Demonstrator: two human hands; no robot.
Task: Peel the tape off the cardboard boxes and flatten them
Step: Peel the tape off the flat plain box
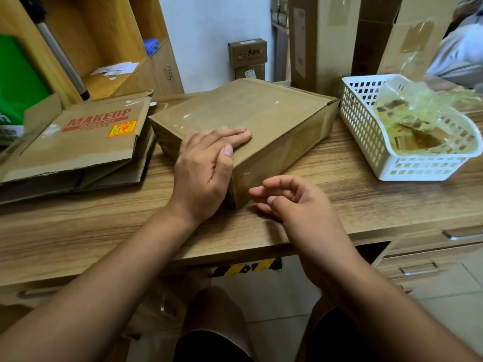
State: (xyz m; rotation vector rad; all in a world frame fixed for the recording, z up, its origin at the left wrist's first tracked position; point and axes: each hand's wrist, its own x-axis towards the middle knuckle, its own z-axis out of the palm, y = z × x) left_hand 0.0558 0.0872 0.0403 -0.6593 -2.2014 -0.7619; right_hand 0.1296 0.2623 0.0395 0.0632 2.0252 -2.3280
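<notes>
Taped box (261, 118): I see it closed and wrapped in clear tape, lying mid-table (366, 199) with one corner toward me.
Left hand (206, 163): resting flat on the box's near top edge — fingers straight, gripping nothing.
Right hand (295, 202): just beside the box's near corner — fingers loosely curled, holding nothing.
Flattened box (86, 142): left of the taped box, red "MAKEUP" print facing up.
White basket (363, 131): right of the taped box, holding crumpled clear tape (423, 111).

Blurry sleeve (461, 57) at right edge
</notes>
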